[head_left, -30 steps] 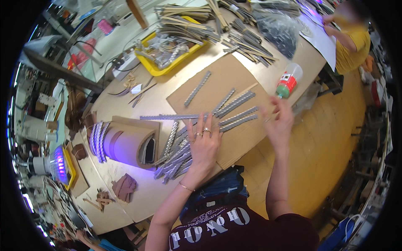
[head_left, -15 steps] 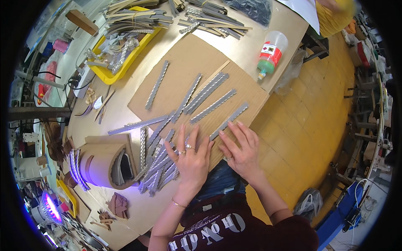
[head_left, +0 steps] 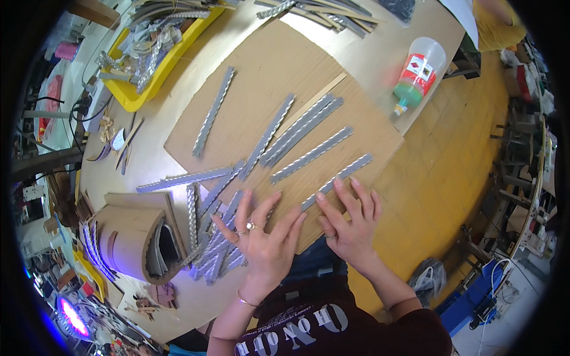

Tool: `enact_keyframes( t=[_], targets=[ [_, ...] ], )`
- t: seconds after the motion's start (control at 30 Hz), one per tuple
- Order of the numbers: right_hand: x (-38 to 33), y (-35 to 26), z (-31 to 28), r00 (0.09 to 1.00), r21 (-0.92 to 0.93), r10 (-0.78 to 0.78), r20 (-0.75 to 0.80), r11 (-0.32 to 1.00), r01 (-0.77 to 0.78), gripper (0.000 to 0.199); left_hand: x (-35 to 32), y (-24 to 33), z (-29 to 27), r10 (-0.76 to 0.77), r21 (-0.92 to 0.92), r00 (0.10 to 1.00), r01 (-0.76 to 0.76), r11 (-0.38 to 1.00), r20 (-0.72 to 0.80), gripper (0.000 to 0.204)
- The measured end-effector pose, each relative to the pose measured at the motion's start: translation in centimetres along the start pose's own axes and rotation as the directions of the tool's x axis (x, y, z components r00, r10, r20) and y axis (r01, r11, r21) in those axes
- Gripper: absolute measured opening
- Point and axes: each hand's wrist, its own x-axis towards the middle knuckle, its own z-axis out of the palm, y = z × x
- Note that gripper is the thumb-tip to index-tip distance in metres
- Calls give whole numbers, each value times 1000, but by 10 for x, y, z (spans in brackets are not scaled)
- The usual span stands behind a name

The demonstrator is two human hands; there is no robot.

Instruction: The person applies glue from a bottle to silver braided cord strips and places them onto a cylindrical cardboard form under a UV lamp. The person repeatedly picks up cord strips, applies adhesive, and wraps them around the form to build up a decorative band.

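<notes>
Both my hands lie flat on a brown cardboard sheet [head_left: 270, 71] at the near edge of the table. My left hand [head_left: 265, 237], fingers spread, rests beside a heap of grey zigzag strips [head_left: 217, 249]. My right hand [head_left: 350, 222] has its fingertips on the near end of one grey strip [head_left: 338, 181] that runs diagonally up to the right. Several more grey strips [head_left: 300, 127] lie side by side on the cardboard above it, and a single strip [head_left: 212, 113] sits further left. Neither hand grips anything.
A glue bottle [head_left: 415, 71] with a green tip lies at the table's right edge. A yellow tray [head_left: 133, 98] of metal parts is at the back left. A curved cardboard shape [head_left: 133, 240] stands left of my hands. Another person's yellow sleeve [head_left: 496, 26] shows top right.
My right hand has come back from the far strips toward my body and now rests on the nearest strip. My head has leaned in over the table.
</notes>
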Motion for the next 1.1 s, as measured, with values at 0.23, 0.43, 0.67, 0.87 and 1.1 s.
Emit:
enact_keyframes(
  t=[0.23,0.43,0.67,0.87,1.1],
  targets=[
    [0,-2,-2,1000,-28,11,28,1000,-11,33,-10,-7,8,115,205,993,-112,972,-1,11],
    [3,-6,-8,998,-75,12,54,997,-8,38,-17,9,9,283,562,953,-294,773,108,28],
    [9,-5,-21,996,-49,-10,85,999,14,45,-13,30,1,249,462,928,-356,812,276,41],
    [18,33,-25,997,482,69,22,873,-71,38,-12,54,36,218,190,899,-306,933,379,58],
    [37,50,-29,994,89,33,-106,996,-23,45,-14,49,61,256,400,906,-384,832,337,67]
  ],
)
